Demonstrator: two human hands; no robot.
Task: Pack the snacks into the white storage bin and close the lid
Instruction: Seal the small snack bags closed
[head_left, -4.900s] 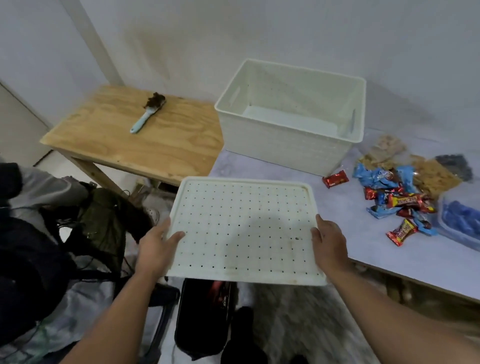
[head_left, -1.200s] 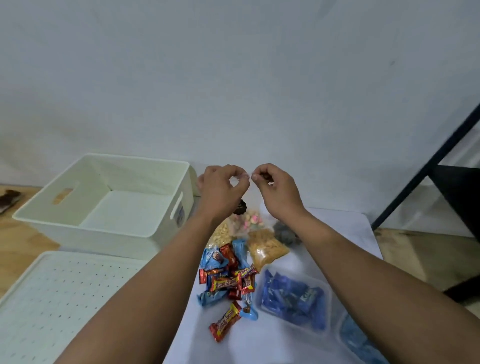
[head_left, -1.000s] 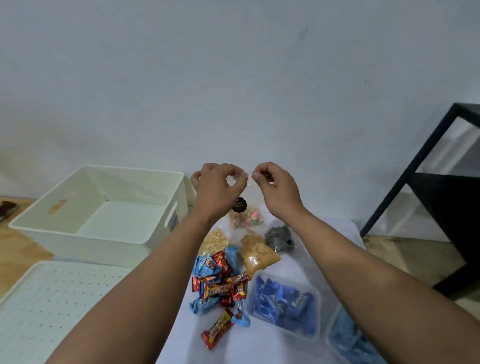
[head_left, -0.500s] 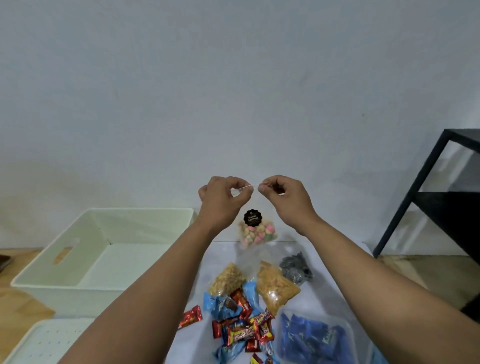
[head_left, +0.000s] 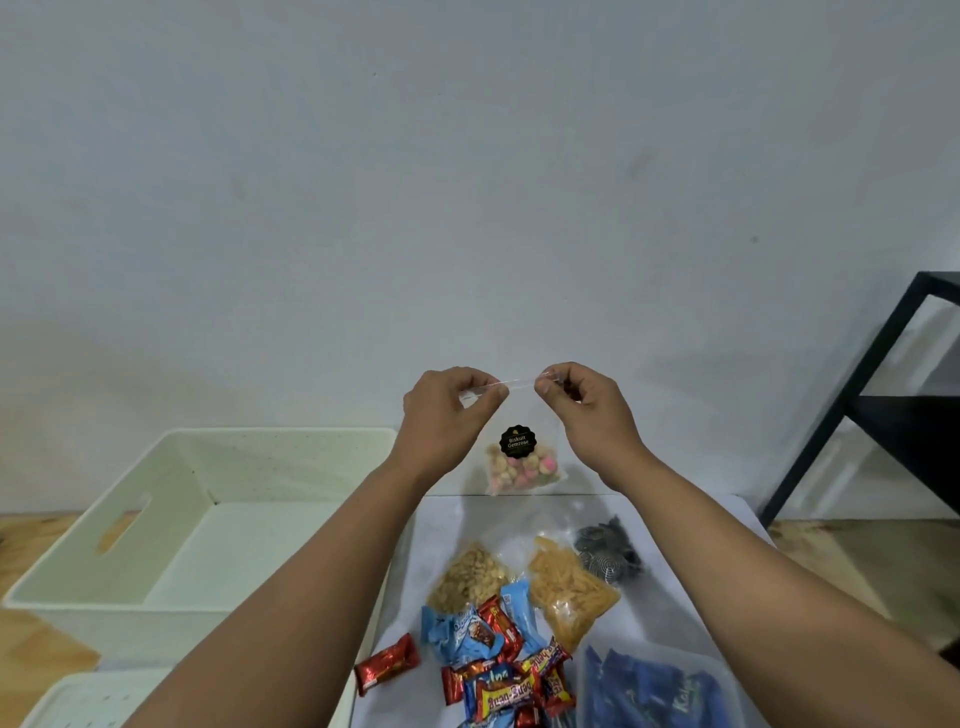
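Snacks mostly lie in a loose pile (head_left: 498, 670) on the counter (head_left: 675, 587) nearest me, bin (head_left: 171, 545) to the left, lid (head_left: 78, 701) beside it. Further out, left hand (head_left: 447, 415) and right hand (head_left: 582, 410) each pinch a top corner of the biscuit bag (head_left: 522, 460), held up in the air. It hangs upright, long axis vertical, seal edge up. Thin slippery edge, so I'd guess one pinch slipping would drop it, or the seal could pop and spill biscuits.

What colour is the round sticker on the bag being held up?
Black with gold lettering, on the clear biscuit bag; seen in the head view.
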